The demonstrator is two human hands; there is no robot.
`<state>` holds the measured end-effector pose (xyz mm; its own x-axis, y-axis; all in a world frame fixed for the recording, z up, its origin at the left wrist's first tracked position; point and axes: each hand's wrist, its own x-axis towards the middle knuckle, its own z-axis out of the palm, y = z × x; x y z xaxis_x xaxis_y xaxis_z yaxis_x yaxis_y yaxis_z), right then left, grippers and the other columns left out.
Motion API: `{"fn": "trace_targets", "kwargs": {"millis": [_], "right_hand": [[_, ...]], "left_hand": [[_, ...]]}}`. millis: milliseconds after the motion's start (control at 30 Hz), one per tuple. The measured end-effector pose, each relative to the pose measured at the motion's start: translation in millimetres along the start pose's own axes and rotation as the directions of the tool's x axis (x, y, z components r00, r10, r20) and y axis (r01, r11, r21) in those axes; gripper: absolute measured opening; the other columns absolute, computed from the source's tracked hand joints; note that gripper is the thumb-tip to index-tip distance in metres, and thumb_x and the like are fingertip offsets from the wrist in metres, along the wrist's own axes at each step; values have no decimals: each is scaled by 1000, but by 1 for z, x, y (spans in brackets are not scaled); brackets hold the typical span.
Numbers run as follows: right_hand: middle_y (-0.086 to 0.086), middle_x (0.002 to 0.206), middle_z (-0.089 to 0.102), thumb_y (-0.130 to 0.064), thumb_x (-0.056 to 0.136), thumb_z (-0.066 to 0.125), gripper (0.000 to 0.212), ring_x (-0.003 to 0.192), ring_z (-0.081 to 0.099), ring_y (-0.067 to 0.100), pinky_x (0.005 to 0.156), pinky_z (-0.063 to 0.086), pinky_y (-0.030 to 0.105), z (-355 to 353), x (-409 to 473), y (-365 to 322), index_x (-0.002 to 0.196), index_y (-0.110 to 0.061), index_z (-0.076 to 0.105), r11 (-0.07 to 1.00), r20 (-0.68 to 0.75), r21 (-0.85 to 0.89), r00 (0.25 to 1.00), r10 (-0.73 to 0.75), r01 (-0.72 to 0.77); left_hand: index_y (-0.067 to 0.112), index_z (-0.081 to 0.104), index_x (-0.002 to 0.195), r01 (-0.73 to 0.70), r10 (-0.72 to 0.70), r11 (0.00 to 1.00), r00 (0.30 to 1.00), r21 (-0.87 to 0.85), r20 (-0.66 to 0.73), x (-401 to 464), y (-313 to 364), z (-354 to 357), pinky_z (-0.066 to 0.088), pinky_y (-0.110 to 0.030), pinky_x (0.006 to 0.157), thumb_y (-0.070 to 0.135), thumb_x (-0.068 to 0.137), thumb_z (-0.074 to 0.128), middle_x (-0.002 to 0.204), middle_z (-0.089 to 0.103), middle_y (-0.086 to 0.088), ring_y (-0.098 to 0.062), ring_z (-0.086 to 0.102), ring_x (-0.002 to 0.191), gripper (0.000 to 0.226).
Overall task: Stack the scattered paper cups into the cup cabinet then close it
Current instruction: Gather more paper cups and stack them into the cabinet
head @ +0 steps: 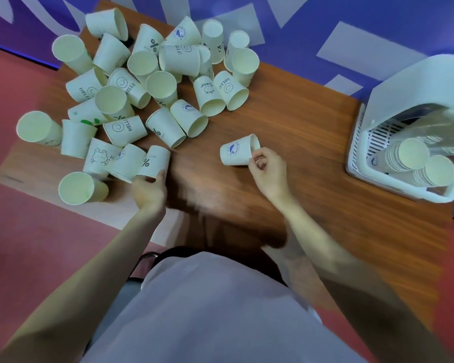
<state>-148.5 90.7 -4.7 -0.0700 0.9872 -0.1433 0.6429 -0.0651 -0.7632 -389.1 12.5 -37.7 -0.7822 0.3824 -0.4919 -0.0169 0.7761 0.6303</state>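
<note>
Paper cups (131, 93) lie heaped across the left of the wooden table (286, 121), so the gathering step looks under way with most cups not yet stacked. The left hand (148, 191) curls its fingers round the rim of a percent-sign cup (154, 161) at the heap's near edge. The right hand (269, 170) pinches a blue-logo cup (237, 151) lying alone. Next, probably nest the two, then carry them right to the open cup cabinet (409, 119), where two cup stacks (419, 163) already sit.
</note>
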Motion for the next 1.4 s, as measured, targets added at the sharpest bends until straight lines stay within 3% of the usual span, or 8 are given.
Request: {"fn": "trace_targets", "kwargs": {"millis": [167,300,533,667,900,1167,1333,1400], "right_hand": [[-1,76,55,-6,81,60,6,65,48,9,62,41,29,-47,-15,24,86,-9,63,985,-100,-152,990,-102,86],[3,83,58,-13,84,61,7,68,50,10,64,39,27,-79,-29,47,89,-9,62,971,-169,-220,977,-130,91],[7,76,57,-15,84,56,8,66,55,24,63,45,36,-133,-51,78,86,-7,59,981,-437,-194,893,-105,21],[10,75,54,-4,87,57,3,67,51,25,65,42,35,-163,-56,94,85,-3,59,982,-654,-187,748,-110,-19],[16,80,58,-6,92,54,12,72,48,23,66,41,32,-228,-50,133,88,2,61,963,-842,-249,513,-165,-98],[16,75,55,-5,92,53,12,75,43,20,69,38,31,-259,-33,172,86,1,62,933,-851,-304,495,-175,-192],[17,79,55,-4,91,52,11,74,48,29,71,32,24,-261,-28,185,89,-1,62,924,-803,-327,574,-160,-200],[18,81,56,-3,90,51,12,76,51,33,71,35,27,-262,-25,192,91,-1,63,919,-759,-337,637,-138,-202]], "left_hand": [[1,60,93,-190,189,979,982,78,27,-34,21,18,41,-27,68,31,88,61,92,65,-8,-23,59,82,31],[4,54,73,-521,503,851,845,69,182,-68,34,32,34,-29,54,31,89,61,71,61,-4,-18,53,61,32],[13,67,85,-861,781,509,471,20,409,-121,75,73,46,-36,57,35,89,61,81,62,-4,-19,58,63,23],[9,69,85,-947,878,296,218,-125,425,-161,108,106,26,-17,58,22,87,66,76,53,2,-8,46,62,13],[4,70,94,-945,921,-12,-138,-327,364,-241,168,182,34,-22,67,14,89,59,82,60,-10,-21,53,76,16],[13,46,81,-907,732,117,-197,-404,653,-301,205,237,41,-36,76,22,90,50,87,47,-2,-21,44,84,13],[8,50,87,-939,699,71,-194,-336,689,-301,189,262,40,-36,76,17,91,49,92,51,-8,-24,47,87,10],[5,55,95,-946,704,-50,-261,-320,661,-301,185,268,41,-35,78,13,93,46,100,53,-10,-25,47,93,12]]}}
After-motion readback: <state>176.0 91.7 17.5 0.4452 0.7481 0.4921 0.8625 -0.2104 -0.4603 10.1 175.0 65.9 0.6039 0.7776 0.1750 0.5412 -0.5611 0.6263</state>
